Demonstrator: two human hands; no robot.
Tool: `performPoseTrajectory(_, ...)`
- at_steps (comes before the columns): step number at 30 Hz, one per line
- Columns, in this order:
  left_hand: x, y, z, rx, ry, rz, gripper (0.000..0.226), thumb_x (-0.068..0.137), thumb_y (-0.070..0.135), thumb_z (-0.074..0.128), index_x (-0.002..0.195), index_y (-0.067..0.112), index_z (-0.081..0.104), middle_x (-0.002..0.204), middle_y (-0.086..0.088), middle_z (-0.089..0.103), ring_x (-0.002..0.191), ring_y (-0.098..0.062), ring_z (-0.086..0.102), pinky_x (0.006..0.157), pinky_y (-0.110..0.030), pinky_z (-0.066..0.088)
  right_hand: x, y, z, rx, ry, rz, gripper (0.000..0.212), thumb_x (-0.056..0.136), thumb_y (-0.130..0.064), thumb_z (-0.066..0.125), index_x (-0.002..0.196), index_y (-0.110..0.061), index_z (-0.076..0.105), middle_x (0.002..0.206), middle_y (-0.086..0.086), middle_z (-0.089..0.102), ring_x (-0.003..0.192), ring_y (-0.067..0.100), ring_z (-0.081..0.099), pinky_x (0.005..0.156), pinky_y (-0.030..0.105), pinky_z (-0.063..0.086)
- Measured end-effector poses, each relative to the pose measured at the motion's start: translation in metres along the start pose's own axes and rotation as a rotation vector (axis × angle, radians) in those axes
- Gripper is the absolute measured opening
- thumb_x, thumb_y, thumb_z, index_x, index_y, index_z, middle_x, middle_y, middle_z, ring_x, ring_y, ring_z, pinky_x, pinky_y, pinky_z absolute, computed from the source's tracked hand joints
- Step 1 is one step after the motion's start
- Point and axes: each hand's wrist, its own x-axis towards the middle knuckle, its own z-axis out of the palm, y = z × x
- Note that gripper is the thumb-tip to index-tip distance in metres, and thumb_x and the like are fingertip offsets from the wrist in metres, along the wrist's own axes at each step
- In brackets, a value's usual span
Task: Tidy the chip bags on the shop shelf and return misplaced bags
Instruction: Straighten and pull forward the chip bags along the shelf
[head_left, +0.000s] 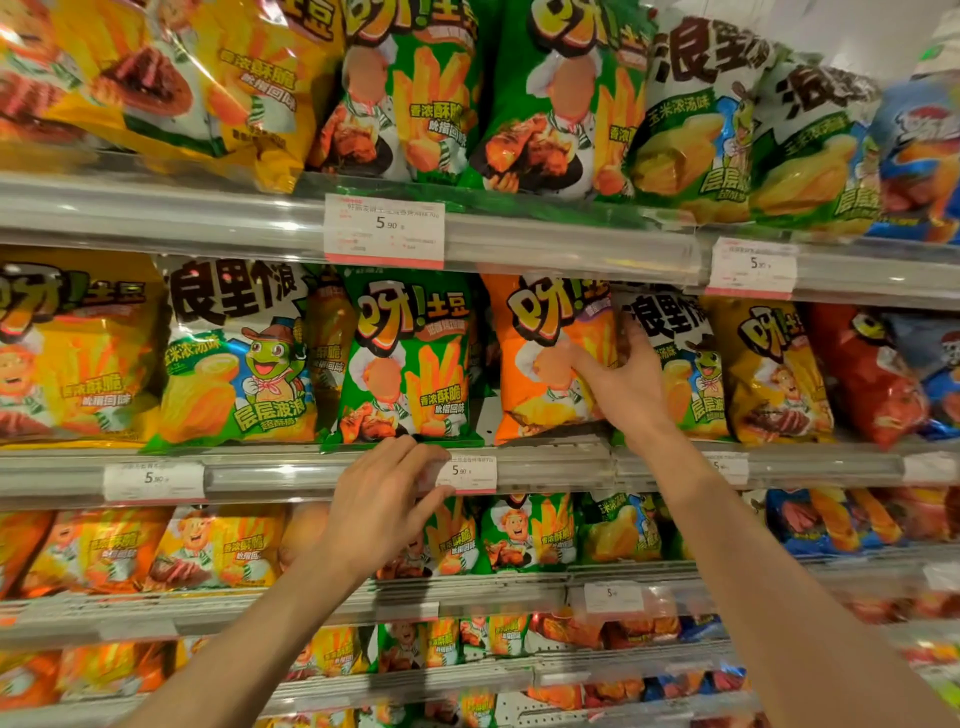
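Chip bags fill several shelves. On the middle shelf an orange bag (540, 358) stands between a green fries bag (410, 364) and a white-and-green frog bag (680, 364). My right hand (623, 384) grips the orange bag's right edge, thumb on its front and fingers reaching behind it. My left hand (384, 499) rests on the shelf rail just below the green bag, fingers apart, touching the price tag (467, 473) and holding nothing.
The top shelf holds yellow bags (208, 88), green bags (415, 104) and frog bags (701, 119). A frog bag (239, 358) and a yellow bag (67, 353) stand at the middle shelf's left, a yellow bag (769, 374) and a red bag (867, 374) at its right. Lower shelves carry more bags.
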Motion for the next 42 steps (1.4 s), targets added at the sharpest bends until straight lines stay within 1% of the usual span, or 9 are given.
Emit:
performPoseTrajectory(2, 0.0, 0.0, 0.0, 0.0, -0.001, -0.001, 0.034, 0.081, 0.038, 0.078, 0.108, 0.022, 0.065, 0.086, 0.008, 0.058, 0.078, -0.016, 0.058, 0.059, -0.029, 0.046, -0.009, 0.005, 0.014, -0.009, 0.005, 0.003, 0.081, 0.081, -0.051, 0.076, 0.148, -0.019, 0.041, 0.123, -0.008, 0.06, 0.113, 0.012, 0.057, 0.097, 0.029, 0.046)
performPoseTrajectory(7, 0.0, 0.0, -0.001, -0.001, -0.006, 0.003, 0.034, 0.082, 0.039, 0.077, 0.109, 0.023, 0.063, 0.087, 0.008, 0.059, 0.079, -0.015, 0.059, 0.059, -0.029, 0.048, -0.01, 0.025, 0.025, 0.022, 0.136, 0.026, 0.104, 0.061, -0.084, 0.07, 0.142, -0.025, 0.042, 0.13, -0.001, 0.059, 0.12, 0.017, 0.059, 0.105, 0.042, 0.05)
performPoseTrajectory(12, -0.001, -0.001, 0.0, 0.004, -0.009, 0.0, 0.034, 0.082, 0.038, 0.077, 0.109, 0.023, 0.063, 0.086, 0.008, 0.058, 0.079, -0.016, 0.059, 0.058, -0.03, 0.048, -0.018, 0.02, 0.023, -0.04, 0.018, -0.028, 0.099, 0.068, -0.072, 0.072, 0.143, -0.021, 0.035, 0.133, 0.001, 0.054, 0.121, 0.016, 0.056, 0.104, 0.04, 0.05)
performPoseTrajectory(15, -0.001, -0.001, 0.001, 0.013, -0.003, 0.004, 0.034, 0.081, 0.038, 0.078, 0.109, 0.023, 0.063, 0.086, 0.009, 0.058, 0.078, -0.015, 0.058, 0.058, -0.026, 0.043, -0.01, 0.017, 0.009, 0.013, -0.072, -0.03, 0.088, 0.077, -0.049, 0.081, 0.144, -0.023, 0.03, 0.125, -0.011, 0.055, 0.113, 0.008, 0.059, 0.096, 0.029, 0.052)
performPoseTrajectory(21, 0.001, -0.001, 0.001, 0.004, -0.004, 0.002, 0.034, 0.081, 0.039, 0.078, 0.109, 0.024, 0.064, 0.087, 0.01, 0.059, 0.08, -0.014, 0.059, 0.059, -0.027, 0.045, 0.006, 0.003, -0.016, 0.058, -0.212, -0.116, 0.081, 0.09, -0.014, 0.073, 0.15, -0.039, 0.026, 0.149, -0.001, 0.048, 0.127, 0.016, 0.057, 0.101, 0.038, 0.053)
performPoseTrajectory(25, 0.0, -0.001, 0.0, 0.013, -0.006, 0.0, 0.035, 0.081, 0.039, 0.079, 0.109, 0.024, 0.064, 0.087, 0.01, 0.06, 0.08, -0.014, 0.059, 0.058, -0.027, 0.044, 0.007, 0.001, -0.012, -0.076, -0.227, -0.177, 0.077, 0.087, -0.019, 0.077, 0.146, -0.045, 0.034, 0.147, -0.004, 0.047, 0.128, 0.014, 0.054, 0.107, 0.043, 0.049)
performPoseTrajectory(30, 0.001, 0.0, 0.0, 0.007, -0.008, 0.002, 0.034, 0.081, 0.04, 0.078, 0.108, 0.024, 0.064, 0.087, 0.011, 0.059, 0.08, -0.013, 0.058, 0.059, -0.026, 0.044, 0.01, -0.005, -0.01, -0.083, -0.217, -0.17, 0.088, 0.087, -0.017, 0.077, 0.155, -0.039, 0.026, 0.155, -0.008, 0.037, 0.133, 0.006, 0.043, 0.109, 0.028, 0.042)
performPoseTrajectory(38, 0.001, 0.001, -0.001, 0.004, -0.028, -0.012, 0.034, 0.083, 0.042, 0.076, 0.109, 0.024, 0.063, 0.088, 0.011, 0.059, 0.082, -0.013, 0.058, 0.06, -0.027, 0.045, 0.008, 0.0, -0.006, -0.102, -0.207, -0.148, 0.093, 0.087, -0.019, 0.077, 0.159, -0.036, 0.019, 0.157, -0.011, 0.036, 0.138, 0.007, 0.039, 0.112, 0.028, 0.038)
performPoseTrajectory(42, 0.001, 0.002, -0.003, 0.006, -0.03, -0.015, 0.034, 0.082, 0.041, 0.076, 0.109, 0.023, 0.064, 0.088, 0.01, 0.06, 0.081, -0.013, 0.059, 0.06, -0.027, 0.044, 0.006, 0.001, -0.006, -0.088, -0.198, -0.141, 0.095, 0.086, -0.021, 0.078, 0.158, -0.037, 0.02, 0.15, -0.014, 0.043, 0.135, 0.009, 0.045, 0.114, 0.04, 0.041)
